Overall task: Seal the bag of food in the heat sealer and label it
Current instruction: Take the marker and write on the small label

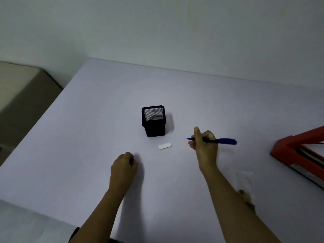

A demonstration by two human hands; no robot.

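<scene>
Pale wall behind white table, dim light.

A black mesh cup stands upright near the middle of a pale lilac counter. A plain pale wall rises behind the counter. Beyond its left edge sits a blurred grey-brown block with a lighter top.
</scene>
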